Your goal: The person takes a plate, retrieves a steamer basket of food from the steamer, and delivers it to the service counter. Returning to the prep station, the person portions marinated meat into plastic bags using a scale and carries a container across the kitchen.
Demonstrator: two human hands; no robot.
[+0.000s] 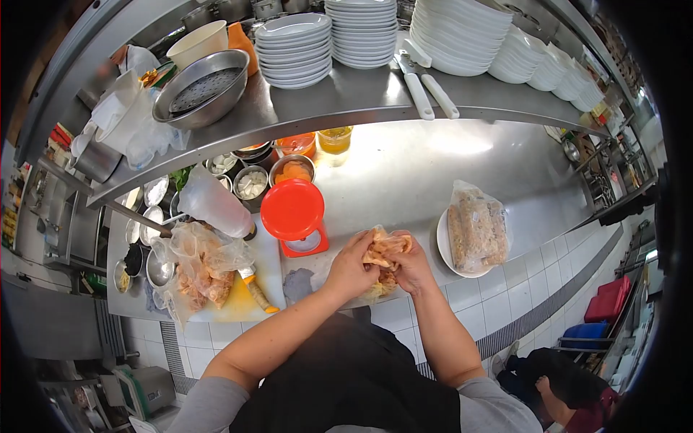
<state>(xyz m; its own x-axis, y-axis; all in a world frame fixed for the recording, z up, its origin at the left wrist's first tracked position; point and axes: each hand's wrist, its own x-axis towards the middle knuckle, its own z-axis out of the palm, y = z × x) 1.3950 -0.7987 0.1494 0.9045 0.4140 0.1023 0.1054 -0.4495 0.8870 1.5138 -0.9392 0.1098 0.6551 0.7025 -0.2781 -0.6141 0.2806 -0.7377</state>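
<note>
Head view: gripping orange-pink food, apparently in clear plastic, with both closed hands, at the near edge of the table, right of the red scale. Probably light, limp and slippery; best to pinch gathered plastic, not squeeze the middle.

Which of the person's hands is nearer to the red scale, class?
Left. The left hand is just to the right of the red scale; the right hand is farther right, beyond the left.
</note>
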